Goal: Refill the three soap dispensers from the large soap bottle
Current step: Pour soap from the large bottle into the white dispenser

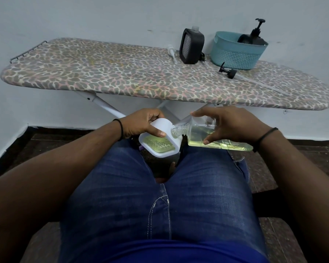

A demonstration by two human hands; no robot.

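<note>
Principal risk: spillage onto the blue jeans (160, 196) directly beneath the pour. The large clear plastic soap bottle (215, 136), part-filled with pale yellow-green liquid, lies almost horizontal with its uncapped threaded neck at the top edge of the white square-bodied soap dispenser (160, 143). Whether the neck sits inside the dispenser's opening or merely against its rim cannot be told. Both vessels are held in the air above the lap with no support below, so a small drift of either hand, or a surge from a steeper tilt, would in the inspector's judgement send soap over the edge. The dispenser is itself tipped toward the bottle and shows yellow-green liquid through its window; overfilling is a second likely fault.

The left hand (144, 122) grips the white dispenser from above, fingers curled over its upper side. The right hand (230, 126) grips the bottle's body, fingers above and thumb beneath. The two hands are near one another, the vessels meeting between them.

On the leopard-print ironing board (122, 73) stand a black square dispenser (191, 46) with its pump off, a black pump head (227, 71) lying loose, and a teal plastic basket (234, 54) holding a black pump dispenser (254, 35), all well apart from the hands.
</note>
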